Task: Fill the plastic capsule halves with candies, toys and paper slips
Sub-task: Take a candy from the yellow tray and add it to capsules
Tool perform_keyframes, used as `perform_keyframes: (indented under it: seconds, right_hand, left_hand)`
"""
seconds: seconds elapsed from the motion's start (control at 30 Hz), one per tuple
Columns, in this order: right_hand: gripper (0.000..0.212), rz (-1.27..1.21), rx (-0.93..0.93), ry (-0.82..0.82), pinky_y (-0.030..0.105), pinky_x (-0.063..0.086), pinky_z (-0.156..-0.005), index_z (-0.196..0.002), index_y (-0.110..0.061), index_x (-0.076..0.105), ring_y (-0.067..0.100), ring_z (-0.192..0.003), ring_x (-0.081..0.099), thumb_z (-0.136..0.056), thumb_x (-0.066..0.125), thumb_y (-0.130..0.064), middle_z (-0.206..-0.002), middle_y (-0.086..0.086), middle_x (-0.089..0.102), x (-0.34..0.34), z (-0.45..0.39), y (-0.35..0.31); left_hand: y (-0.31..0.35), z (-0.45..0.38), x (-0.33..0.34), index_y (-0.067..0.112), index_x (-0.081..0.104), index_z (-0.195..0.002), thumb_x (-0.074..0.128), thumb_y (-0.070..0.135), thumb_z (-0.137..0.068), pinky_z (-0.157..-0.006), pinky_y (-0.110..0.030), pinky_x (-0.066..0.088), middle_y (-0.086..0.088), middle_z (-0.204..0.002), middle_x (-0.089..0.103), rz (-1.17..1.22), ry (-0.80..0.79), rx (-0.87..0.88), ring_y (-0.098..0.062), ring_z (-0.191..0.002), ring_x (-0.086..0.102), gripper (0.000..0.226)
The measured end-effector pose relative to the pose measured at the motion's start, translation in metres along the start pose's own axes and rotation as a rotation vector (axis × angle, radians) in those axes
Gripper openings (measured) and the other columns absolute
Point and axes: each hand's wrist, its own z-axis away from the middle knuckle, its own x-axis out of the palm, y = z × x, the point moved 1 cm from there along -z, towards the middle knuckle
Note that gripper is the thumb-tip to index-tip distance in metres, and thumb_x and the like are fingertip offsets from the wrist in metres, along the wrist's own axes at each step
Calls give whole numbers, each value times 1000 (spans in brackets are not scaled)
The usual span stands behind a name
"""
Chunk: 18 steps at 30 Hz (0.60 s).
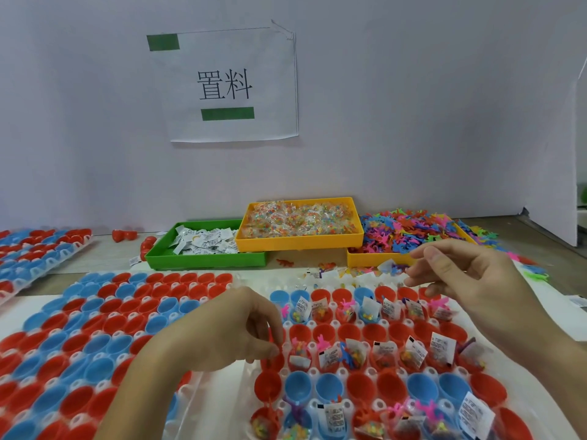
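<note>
A white holder tray (244, 373) in front of me carries red and blue capsule halves (330, 387); alternate rows hold candy packets, small toys and paper slips (440, 346). My left hand (235, 331) curls down over the tray's left edge. Its fingertips pinch what looks like a small red toy above a red capsule half (273, 362). My right hand (467, 277) hovers over the tray's far right corner with relaxed, spread fingers that hold nothing. Behind stand a green tray of paper slips (203, 260), a yellow tray of candy packets (298, 244) and a yellow tray of colourful toys (368, 258).
A second sheet of empty red and blue capsule halves (95, 331) lies on the left, and a third (35, 252) at the far left. Loose red halves (124, 235) and stray toys (533, 271) lie on the table. A wall with a paper sign (228, 87) closes the back.
</note>
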Motion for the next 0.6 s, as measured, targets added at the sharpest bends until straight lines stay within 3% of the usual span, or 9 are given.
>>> perform_keyframes:
  seconds: [0.3, 0.37, 0.47, 0.6]
  right_hand:
    - [19, 47, 28, 79, 21, 59, -61, -97, -19, 73, 16, -75, 74, -94, 54, -24, -81, 2, 76, -14, -8, 11]
    - [19, 61, 49, 114, 23, 59, -59, -96, -21, 72, 14, -74, 73, -97, 54, -21, -81, 0, 75, -21, -11, 18]
    - [19, 90, 87, 175, 31, 53, -61, -97, -23, 72, 13, -73, 72, -100, 54, -19, -81, -2, 75, -31, -16, 31]
    - [22, 131, 130, 280, 31, 48, -61, -94, -25, 72, 14, -70, 69, -102, 53, -17, -78, -3, 74, -41, -23, 52]
  left_hand:
    - [-3, -3, 1, 36, 70, -74, 83, 22, -77, -72, -29, 59, 14, -76, 70, -31, 37, 43, -8, -71, 66, 20]
    - [-5, -4, -1, 37, 69, -72, 84, 25, -74, -68, -24, 57, 15, -73, 69, -22, 50, 60, -6, -68, 65, 19]
    - [-6, -2, -3, 31, 67, -70, 81, 38, -68, -59, -17, 51, 12, -68, 68, 17, 65, 86, -3, -59, 59, 16]
    - [-6, 0, -7, 29, 68, -76, 67, 55, -72, -57, -24, 49, 7, -68, 64, 27, 229, 115, -7, -59, 55, 26]
